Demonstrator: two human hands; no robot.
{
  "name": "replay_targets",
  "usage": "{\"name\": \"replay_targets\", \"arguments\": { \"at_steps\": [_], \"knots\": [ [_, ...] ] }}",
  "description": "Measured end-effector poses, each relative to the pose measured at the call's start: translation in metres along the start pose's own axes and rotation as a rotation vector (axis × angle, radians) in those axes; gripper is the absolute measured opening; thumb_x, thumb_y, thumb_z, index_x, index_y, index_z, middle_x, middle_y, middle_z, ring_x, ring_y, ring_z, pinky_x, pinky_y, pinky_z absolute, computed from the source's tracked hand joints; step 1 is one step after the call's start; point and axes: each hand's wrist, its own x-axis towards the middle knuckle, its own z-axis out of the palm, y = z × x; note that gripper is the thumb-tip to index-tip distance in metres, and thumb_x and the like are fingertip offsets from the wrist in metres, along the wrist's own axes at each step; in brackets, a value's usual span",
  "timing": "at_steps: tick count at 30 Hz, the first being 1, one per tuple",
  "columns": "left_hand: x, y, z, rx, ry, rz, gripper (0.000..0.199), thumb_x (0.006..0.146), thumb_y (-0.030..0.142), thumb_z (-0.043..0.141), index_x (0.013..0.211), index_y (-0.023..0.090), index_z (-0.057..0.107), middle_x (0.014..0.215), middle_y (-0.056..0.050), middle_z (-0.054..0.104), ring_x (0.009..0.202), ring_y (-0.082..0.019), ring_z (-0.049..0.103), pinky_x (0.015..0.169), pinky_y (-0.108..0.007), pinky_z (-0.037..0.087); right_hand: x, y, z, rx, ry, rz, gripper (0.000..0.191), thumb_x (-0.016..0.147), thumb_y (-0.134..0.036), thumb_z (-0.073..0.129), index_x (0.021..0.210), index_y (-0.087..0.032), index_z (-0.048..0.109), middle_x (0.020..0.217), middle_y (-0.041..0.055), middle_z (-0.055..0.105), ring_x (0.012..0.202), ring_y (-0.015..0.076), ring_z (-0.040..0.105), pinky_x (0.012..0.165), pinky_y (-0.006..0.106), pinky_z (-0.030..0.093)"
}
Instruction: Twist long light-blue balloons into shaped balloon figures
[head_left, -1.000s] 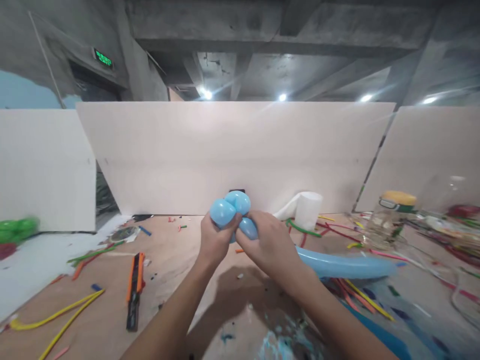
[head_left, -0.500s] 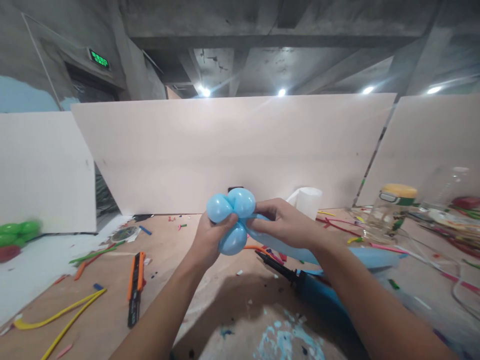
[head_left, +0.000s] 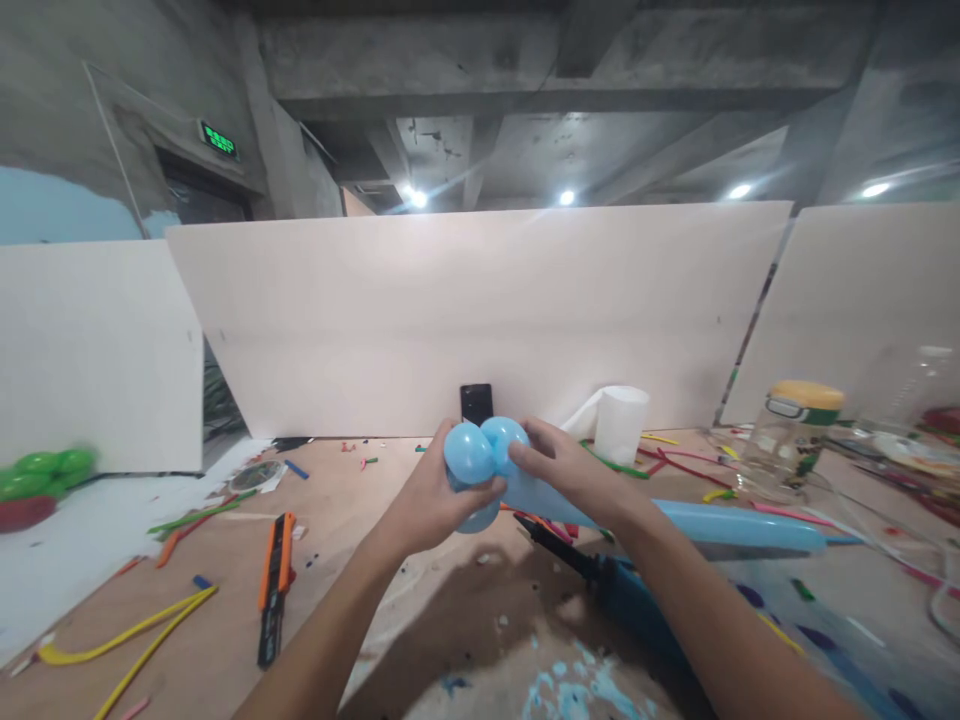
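Observation:
A light blue balloon (head_left: 469, 453) is twisted into a cluster of round bubbles at the middle of the view. Its long untwisted part runs under my right wrist and out to the right, ending in a thin tip. My left hand (head_left: 441, 497) wraps the cluster from the left, the thumb lying across the lower bubble. My right hand (head_left: 564, 462) pinches the right-hand bubble between thumb and fingers. Below my right hand lies a blue hand pump (head_left: 626, 590) with a black nozzle, partly covered by my right forearm.
An orange and black cutter (head_left: 276, 588) and a yellow balloon strip (head_left: 124, 650) lie at left. Behind stand a black phone (head_left: 476, 403), a white paper roll (head_left: 621, 425) and a yellow-lidded bottle (head_left: 791, 440). White boards (head_left: 480, 310) close off the table's back.
The bubble cluster has turned and shifted slightly right and down in view. My right hand has moved from the balloon's long part onto a bubble. More of the phone shows.

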Motion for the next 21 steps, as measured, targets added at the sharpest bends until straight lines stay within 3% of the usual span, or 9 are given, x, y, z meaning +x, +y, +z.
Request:
{"name": "replay_targets", "arguments": {
  "at_steps": [2, 5, 9, 12, 16, 19, 21],
  "knots": [
    [0.0, 0.0, 0.002, -0.024, 0.006, -0.007, 0.042, 0.067, 0.038, 0.073, 0.092, 0.02, 0.044, 0.077, 0.004, 0.048, 0.069, -0.012, 0.048, 0.062, -0.025, 0.04, 0.0, -0.001, 0.002, -0.023, 0.072, 0.012, 0.037, 0.081, -0.053, 0.055, 0.09, -0.017, 0.055, 0.082, 0.0028, 0.057, 0.078, 0.0189, 0.055, 0.068, 0.031, 0.044],
    [0.0, -0.003, 0.008, -0.116, 0.182, -0.058, 0.052, 0.064, 0.041, 0.075, 0.098, 0.02, 0.043, 0.081, 0.002, 0.051, 0.072, -0.014, 0.051, 0.063, -0.025, 0.042, 0.001, -0.002, 0.005, 0.086, 0.074, -0.039, 0.033, 0.081, -0.046, 0.056, 0.097, -0.017, 0.054, 0.085, 0.0032, 0.059, 0.081, 0.0192, 0.057, 0.069, 0.03, 0.045],
    [0.0, -0.006, 0.017, -0.213, 0.33, -0.059, 0.038, 0.075, 0.045, 0.065, 0.096, 0.017, 0.051, 0.085, -0.002, 0.057, 0.081, -0.017, 0.055, 0.071, -0.027, 0.043, 0.002, -0.001, 0.007, 0.113, 0.159, -0.149, 0.031, 0.08, -0.035, 0.056, 0.107, -0.019, 0.051, 0.094, 0.0032, 0.059, 0.09, 0.0197, 0.056, 0.076, 0.03, 0.045],
    [0.0, -0.003, 0.019, -0.274, 0.321, -0.007, 0.032, 0.083, 0.043, 0.055, 0.102, 0.017, 0.057, 0.094, -0.004, 0.062, 0.09, -0.019, 0.057, 0.078, -0.028, 0.044, 0.0, -0.001, 0.01, 0.07, 0.21, -0.194, 0.036, 0.081, -0.029, 0.053, 0.116, -0.023, 0.047, 0.103, 0.0026, 0.057, 0.092, 0.0186, 0.055, 0.078, 0.03, 0.045],
    [0.002, -0.001, 0.015, -0.269, 0.308, 0.022, 0.037, 0.086, 0.041, 0.051, 0.113, 0.017, 0.057, 0.106, -0.007, 0.063, 0.101, -0.022, 0.056, 0.085, -0.029, 0.043, -0.005, -0.005, 0.014, -0.041, 0.239, -0.188, 0.039, 0.084, -0.025, 0.048, 0.123, -0.027, 0.044, 0.105, 0.002, 0.056, 0.083, 0.0163, 0.056, 0.073, 0.029, 0.046],
    [0.001, 0.0, 0.009, -0.201, 0.352, 0.025, 0.042, 0.085, 0.041, 0.053, 0.12, 0.016, 0.052, 0.113, -0.009, 0.061, 0.104, -0.023, 0.055, 0.086, -0.031, 0.043, -0.009, -0.009, 0.015, -0.1, 0.251, -0.224, 0.041, 0.083, -0.028, 0.051, 0.123, -0.027, 0.043, 0.102, 0.0022, 0.057, 0.082, 0.0162, 0.057, 0.075, 0.03, 0.047],
    [-0.001, 0.003, 0.005, -0.113, 0.307, 0.039, 0.042, 0.085, 0.038, 0.054, 0.12, 0.017, 0.052, 0.116, -0.01, 0.06, 0.106, -0.024, 0.055, 0.087, -0.032, 0.042, -0.011, -0.011, 0.015, -0.116, 0.238, -0.204, 0.042, 0.081, -0.032, 0.057, 0.12, -0.026, 0.042, 0.099, 0.0027, 0.057, 0.08, 0.0164, 0.057, 0.073, 0.03, 0.047]
  ]
}}
